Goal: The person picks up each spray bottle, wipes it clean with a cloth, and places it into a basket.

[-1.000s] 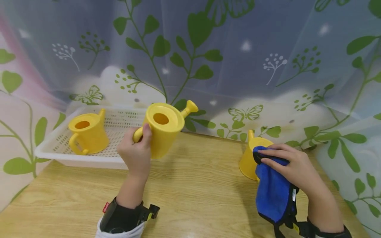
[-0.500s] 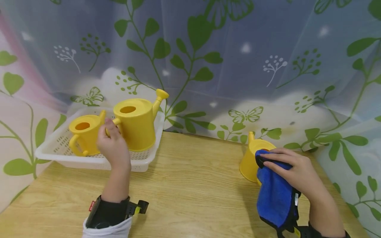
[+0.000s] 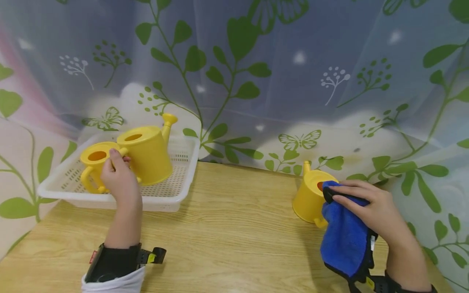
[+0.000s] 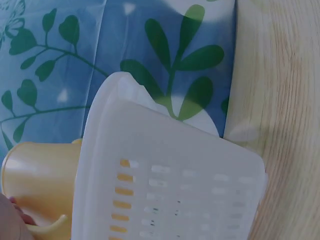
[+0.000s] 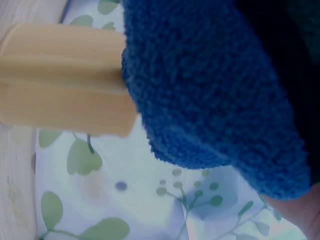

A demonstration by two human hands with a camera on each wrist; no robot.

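Note:
My left hand (image 3: 121, 175) grips the handle of a yellow watering can (image 3: 149, 156), tilted slightly, over the white plastic basket (image 3: 161, 202). Right beside it in the basket stands another yellow watering can (image 3: 96, 167), partly covered by the hand. At the right of the table, my right hand (image 3: 377, 207) pinches a blue cloth (image 3: 346, 244) with black edging, which hangs down from the fingers. The cloth overlaps the top rim of a third yellow watering can (image 3: 307, 199) standing on the table. In the right wrist view the blue cloth (image 5: 210, 90) covers that can's end.
The basket sits at the back left of the wooden table (image 3: 234, 236). Behind the table hangs a curtain (image 3: 286, 93) printed with leaves and butterflies. Black straps with cameras circle both wrists.
My left hand has carried its watering can leftward and down, from beside the basket to next to the other can. The right hand and cloth have shifted slightly right, uncovering more of the third can.

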